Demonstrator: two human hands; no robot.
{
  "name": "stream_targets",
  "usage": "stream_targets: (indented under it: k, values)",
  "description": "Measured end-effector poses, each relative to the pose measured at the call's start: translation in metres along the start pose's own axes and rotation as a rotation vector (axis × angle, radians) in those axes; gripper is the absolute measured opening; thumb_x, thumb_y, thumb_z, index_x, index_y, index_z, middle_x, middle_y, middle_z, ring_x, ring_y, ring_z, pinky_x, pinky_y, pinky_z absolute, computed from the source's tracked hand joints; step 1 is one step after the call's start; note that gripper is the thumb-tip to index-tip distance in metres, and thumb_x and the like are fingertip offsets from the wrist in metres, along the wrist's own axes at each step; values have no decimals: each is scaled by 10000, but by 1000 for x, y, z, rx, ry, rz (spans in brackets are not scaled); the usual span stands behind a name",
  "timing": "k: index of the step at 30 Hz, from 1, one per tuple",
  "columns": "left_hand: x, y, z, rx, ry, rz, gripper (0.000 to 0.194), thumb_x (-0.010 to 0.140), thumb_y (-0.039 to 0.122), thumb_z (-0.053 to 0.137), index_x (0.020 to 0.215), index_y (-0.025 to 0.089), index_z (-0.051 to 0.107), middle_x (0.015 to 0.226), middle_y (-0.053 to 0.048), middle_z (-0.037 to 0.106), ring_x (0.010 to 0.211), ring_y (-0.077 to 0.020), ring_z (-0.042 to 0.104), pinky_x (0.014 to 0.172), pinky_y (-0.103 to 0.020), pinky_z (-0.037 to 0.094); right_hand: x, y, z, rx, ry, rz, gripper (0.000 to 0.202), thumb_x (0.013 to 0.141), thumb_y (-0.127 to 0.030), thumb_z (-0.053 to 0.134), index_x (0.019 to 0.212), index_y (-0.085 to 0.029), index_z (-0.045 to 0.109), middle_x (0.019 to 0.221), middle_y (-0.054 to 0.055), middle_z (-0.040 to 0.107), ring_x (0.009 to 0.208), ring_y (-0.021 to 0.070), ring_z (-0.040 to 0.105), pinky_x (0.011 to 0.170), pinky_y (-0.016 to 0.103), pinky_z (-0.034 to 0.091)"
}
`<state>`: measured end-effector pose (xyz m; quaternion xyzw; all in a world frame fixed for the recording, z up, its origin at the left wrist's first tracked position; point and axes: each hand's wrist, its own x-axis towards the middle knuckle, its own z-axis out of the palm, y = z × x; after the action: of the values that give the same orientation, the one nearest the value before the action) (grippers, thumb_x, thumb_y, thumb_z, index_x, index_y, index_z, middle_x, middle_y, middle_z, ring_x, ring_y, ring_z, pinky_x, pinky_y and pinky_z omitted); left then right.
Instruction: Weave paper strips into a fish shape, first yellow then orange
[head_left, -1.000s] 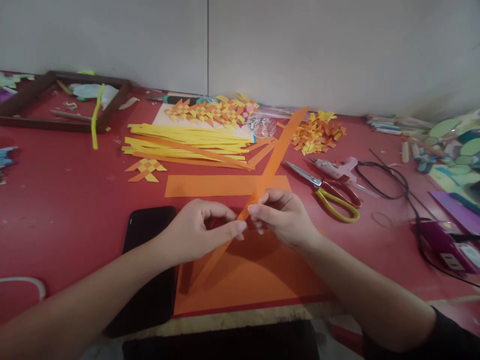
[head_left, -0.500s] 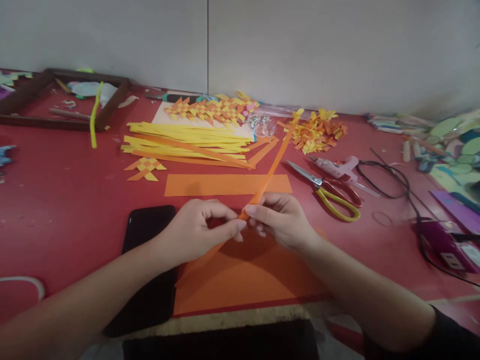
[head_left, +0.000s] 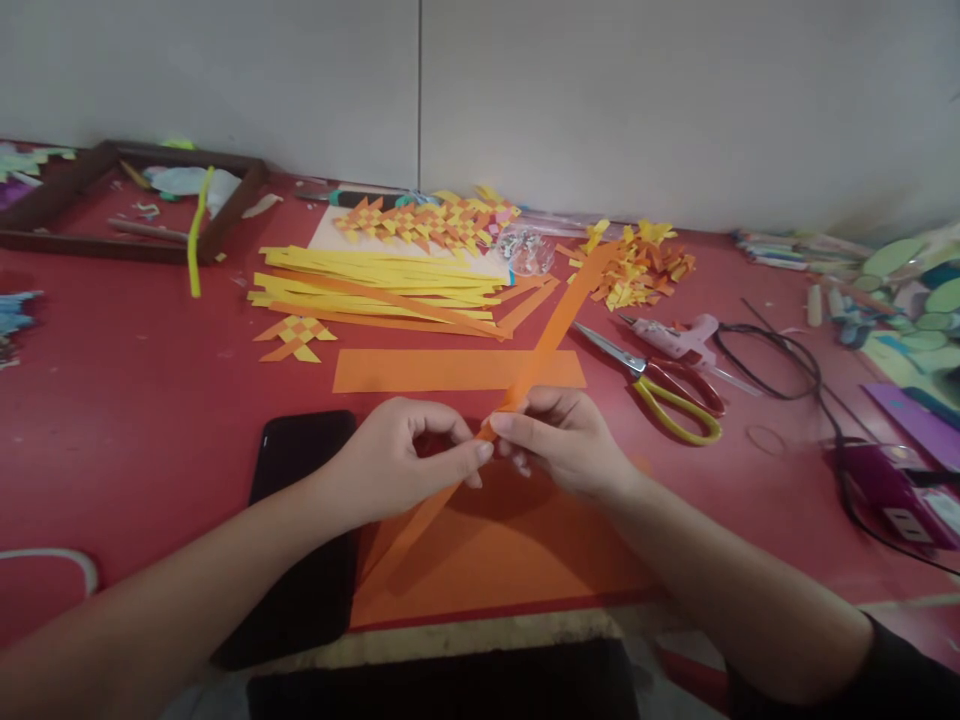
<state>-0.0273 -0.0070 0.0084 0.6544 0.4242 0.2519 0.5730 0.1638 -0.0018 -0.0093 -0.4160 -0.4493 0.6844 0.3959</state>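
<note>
An orange paper strip point(head_left: 559, 325) slants up to the right from between my hands, with a lower length trailing down to the left. My left hand point(head_left: 420, 455) pinches it between thumb and fingers at its middle. Right beside, my right hand point(head_left: 562, 440) is closed on the same strip with its thumb on top. Below both hands lies an orange paper sheet point(head_left: 510, 560). A shorter orange paper piece point(head_left: 457, 370) lies just beyond them. Part of a black phone point(head_left: 300, 550) is hidden under my left forearm.
Yellow paper strips point(head_left: 375, 275), a woven paper fish point(head_left: 297, 338) and a pile of orange and yellow paper pieces point(head_left: 637, 265) lie farther back. Scissors point(head_left: 649, 385) and a pink glue gun point(head_left: 682, 335) with a black cable are on the right. A brown frame point(head_left: 97, 245) lies at the left.
The orange strip has turned so its flat face shows wider, and its upper end no longer shows a yellow tip. My hands keep nearly the same place and grip.
</note>
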Motion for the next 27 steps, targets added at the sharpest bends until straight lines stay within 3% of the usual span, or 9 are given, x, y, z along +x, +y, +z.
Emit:
stream_targets:
  k: [6, 12, 27]
  values:
    - [-1, 0, 1, 49, 33, 28, 274, 868, 321, 589, 681, 152, 699, 707, -28, 711, 672, -134, 611, 648, -238, 445, 0, 0, 0, 19, -47, -6, 172, 713, -300, 798, 675, -152, 720, 574, -1, 653, 440, 59, 518, 389, 172, 419]
    - [-3, 1, -1, 19, 11, -6, 276, 859, 308, 591, 639, 158, 664, 651, -11, 679, 605, -117, 578, 595, -229, 432, 2, -3, -5, 56, 34, 1, 246, 655, -313, 833, 592, -159, 652, 496, -30, 591, 398, 57, 481, 356, 171, 391]
    - [-2, 1, 0, 98, 2, 88, 270, 888, 289, 573, 669, 163, 669, 693, 5, 691, 669, -109, 611, 661, -221, 437, 0, 0, 0, 22, -66, 15, 210, 696, -289, 810, 622, -152, 670, 500, -27, 603, 399, 49, 483, 372, 172, 371]
